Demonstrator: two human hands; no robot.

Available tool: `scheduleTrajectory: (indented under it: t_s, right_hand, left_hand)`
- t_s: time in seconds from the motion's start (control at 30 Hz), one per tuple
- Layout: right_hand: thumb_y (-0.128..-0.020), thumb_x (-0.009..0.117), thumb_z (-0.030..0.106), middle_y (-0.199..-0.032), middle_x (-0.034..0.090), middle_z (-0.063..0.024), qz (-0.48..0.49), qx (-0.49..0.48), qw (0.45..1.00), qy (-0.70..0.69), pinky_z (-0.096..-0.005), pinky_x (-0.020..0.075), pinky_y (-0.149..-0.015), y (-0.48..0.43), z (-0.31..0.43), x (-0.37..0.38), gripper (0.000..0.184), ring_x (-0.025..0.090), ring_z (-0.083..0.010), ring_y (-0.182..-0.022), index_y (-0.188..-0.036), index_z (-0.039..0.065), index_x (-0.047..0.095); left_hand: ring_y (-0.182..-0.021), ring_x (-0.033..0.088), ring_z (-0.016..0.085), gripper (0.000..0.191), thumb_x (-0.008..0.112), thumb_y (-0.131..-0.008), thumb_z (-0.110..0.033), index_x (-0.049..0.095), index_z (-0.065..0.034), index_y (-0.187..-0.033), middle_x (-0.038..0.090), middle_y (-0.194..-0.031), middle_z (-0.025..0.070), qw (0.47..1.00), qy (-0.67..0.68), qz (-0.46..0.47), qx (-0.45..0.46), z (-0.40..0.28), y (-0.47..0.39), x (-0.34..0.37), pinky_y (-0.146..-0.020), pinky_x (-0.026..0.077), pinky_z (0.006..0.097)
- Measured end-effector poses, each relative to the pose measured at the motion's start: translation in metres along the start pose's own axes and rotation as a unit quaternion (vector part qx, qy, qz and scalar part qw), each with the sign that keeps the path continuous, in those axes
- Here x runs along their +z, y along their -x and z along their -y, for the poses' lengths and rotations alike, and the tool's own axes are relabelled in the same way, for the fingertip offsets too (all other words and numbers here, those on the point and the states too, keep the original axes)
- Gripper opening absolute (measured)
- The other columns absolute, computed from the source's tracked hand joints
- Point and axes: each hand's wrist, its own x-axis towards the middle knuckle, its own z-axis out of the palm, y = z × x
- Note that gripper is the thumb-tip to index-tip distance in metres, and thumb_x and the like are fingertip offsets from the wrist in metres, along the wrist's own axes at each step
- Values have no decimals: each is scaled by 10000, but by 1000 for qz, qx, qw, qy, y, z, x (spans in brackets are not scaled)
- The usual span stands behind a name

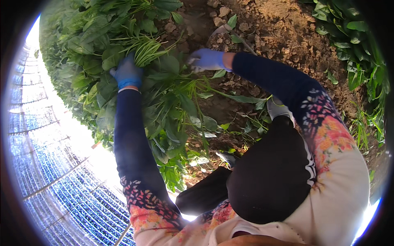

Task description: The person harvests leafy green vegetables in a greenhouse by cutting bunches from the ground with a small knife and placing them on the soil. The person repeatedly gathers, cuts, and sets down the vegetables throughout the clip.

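My left hand (127,72), in a blue glove, is closed around a bunch of spinach-like greens, its fingers partly hidden by foliage. The bunch's pale green stems (149,50) fan out to the right of that hand. Just right of these stems is my right hand (207,60), also blue-gloved, over the border between plants and soil. Its fingertips are blurred, so whether they hold anything is unclear. Loose leafy plants (184,101) sprawl below and between my hands. Beyond my right hand, a thin-handled tool with a curved blade (220,30), perhaps a sickle, lies on the soil.
Dense greens (77,52) fill the left side. Bare, cloddy soil (277,40) runs down the middle, with another leafy row (354,43) at right. Bright plastic sheeting (70,190) borders the lower left. My bent knee (271,172) and shoe (278,107) are close by.
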Motion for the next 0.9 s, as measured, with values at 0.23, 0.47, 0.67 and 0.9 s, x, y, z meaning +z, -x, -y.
scheduleTrajectory:
  t_s: [0.23, 0.47, 0.67, 0.9]
  right_hand:
    - [-1017, 555, 405, -1055, 699, -84, -60, -50, 900, -429, -332, 534, -852, -114, 6, 36, 388, 662, -207, -1015, -1194, 73, 650]
    - [-999, 564, 524, -1165, 681, -90, -142, -233, 893, -359, -346, 534, -931, -180, 44, 26, 513, 641, -201, -1094, -1259, 88, 630]
    - [-1004, 634, 326, -1140, 681, -53, -24, -270, 812, -517, -393, 577, -894, -151, 89, 19, 342, 683, -194, -996, -1241, 80, 619]
    - [-979, 663, 192, -1098, 686, -51, -50, -270, 813, -513, -355, 594, -807, -87, 131, 34, 303, 688, -170, -959, -1247, 55, 621]
  left_hand:
    - [-1193, 619, 222, 707, 776, -688, -215, 579, -248, -1367, 665, -1275, 27, 998, 54, -14, 2, 2, 8, 2, -1068, 261, 600]
    - [-1188, 615, 224, 788, 811, -678, -324, 539, -249, -1413, 677, -1254, 16, 1000, 12, -23, 13, -4, 7, -4, -1027, 283, 579]
    - [-1293, 492, 285, 873, 815, -660, -421, 487, -263, -1454, 569, -1337, 43, 991, -37, -125, -23, -25, 13, -31, -1048, 265, 624]
    - [-1465, 266, 353, 869, 826, -643, -420, 498, -268, -1434, 463, -1459, 53, 979, -21, -188, -75, -44, 35, -57, -1047, 176, 729]
